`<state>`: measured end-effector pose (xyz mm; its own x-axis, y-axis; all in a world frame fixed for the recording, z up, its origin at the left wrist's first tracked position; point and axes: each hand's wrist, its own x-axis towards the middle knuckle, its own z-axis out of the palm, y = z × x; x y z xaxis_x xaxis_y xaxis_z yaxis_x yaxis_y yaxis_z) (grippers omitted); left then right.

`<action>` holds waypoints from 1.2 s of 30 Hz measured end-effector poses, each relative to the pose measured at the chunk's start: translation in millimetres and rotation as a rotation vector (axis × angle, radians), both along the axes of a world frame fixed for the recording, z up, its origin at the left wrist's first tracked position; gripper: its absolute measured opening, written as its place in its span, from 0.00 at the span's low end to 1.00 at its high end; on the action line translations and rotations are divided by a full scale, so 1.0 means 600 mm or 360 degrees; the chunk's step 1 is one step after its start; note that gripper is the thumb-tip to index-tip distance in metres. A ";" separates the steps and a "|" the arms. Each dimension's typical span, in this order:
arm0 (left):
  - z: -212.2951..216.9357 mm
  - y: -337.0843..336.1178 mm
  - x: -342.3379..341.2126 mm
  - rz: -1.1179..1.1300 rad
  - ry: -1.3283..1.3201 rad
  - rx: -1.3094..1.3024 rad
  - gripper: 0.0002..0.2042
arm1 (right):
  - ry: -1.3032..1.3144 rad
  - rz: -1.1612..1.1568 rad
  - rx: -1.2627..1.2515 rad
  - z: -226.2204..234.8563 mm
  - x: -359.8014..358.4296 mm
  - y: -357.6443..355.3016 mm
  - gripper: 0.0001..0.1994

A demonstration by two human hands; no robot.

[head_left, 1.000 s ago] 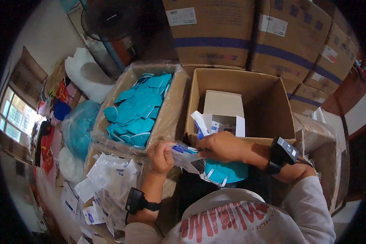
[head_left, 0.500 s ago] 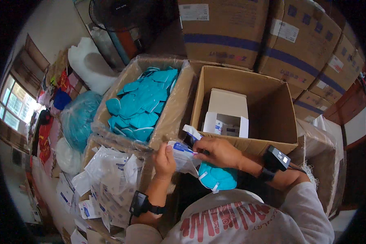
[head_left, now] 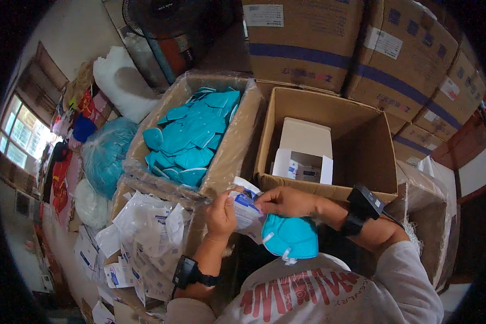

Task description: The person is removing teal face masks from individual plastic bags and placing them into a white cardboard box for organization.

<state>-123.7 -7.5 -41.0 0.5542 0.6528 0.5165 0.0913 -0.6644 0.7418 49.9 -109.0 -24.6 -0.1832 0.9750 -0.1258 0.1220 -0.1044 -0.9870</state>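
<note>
1. Bag (head_left: 247,212): one, see-through, printed blue and white; held up on the near side of the carton, off its near left corner.
2. Left hand (head_left: 220,216): grip closed on the bag's left side, thumb uppermost.
3. Right hand (head_left: 287,202): grip pinched on the bag's right edge, just in front of the carton.
4. Mask (head_left: 292,237): one, teal, with white straps; on the near side of the carton, just below the right hand. What bears it is hidden.
5. Step in hand, as judged: handling the bag's edge with both hands; whether to part it or close it cannot be told.
6. Next move, as judged: calls for a steady left grip, a light right pinch along the edge, and care that the mask does not slip.
7. Carton (head_left: 368,146): brown, top open; the landmark for all places here.
8. Small box (head_left: 305,140): white, lid raised; inside the carton, toward its left, small packets (head_left: 307,171) within.
9. Teal masks (head_left: 194,135): a heap, in a plastic-lined bin (head_left: 236,137) left of the carton.
10. Spare bags (head_left: 151,232): a loose pile, left of the carton and nearer the person.
11. Sealed cartons (head_left: 307,70): stacked behind the carton.
</note>
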 end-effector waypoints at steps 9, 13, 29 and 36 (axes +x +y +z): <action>-0.004 0.024 -0.055 0.0598 0.0451 -0.0462 0.09 | -0.0796 -0.0365 0.0642 0.050 0.008 0.018 0.07; -0.146 0.194 -0.275 0.1189 0.0073 0.0486 0.13 | 0.0523 -0.1082 0.0248 0.104 0.106 0.027 0.13; -0.233 0.150 -0.301 0.0048 0.1578 -0.0799 0.11 | 0.0334 -0.1321 -0.0080 0.061 0.146 -0.083 0.12; -0.186 0.200 -0.348 0.0028 0.1067 -0.0789 0.14 | 0.0239 -0.1157 -0.0007 0.071 0.137 -0.115 0.11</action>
<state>-332.3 112.3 -152.9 0.6294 0.7292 -0.2686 0.6250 -0.2695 0.7326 132.2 -178.1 18.3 0.4926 0.8564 -0.1545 -0.1157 -0.1115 -0.9870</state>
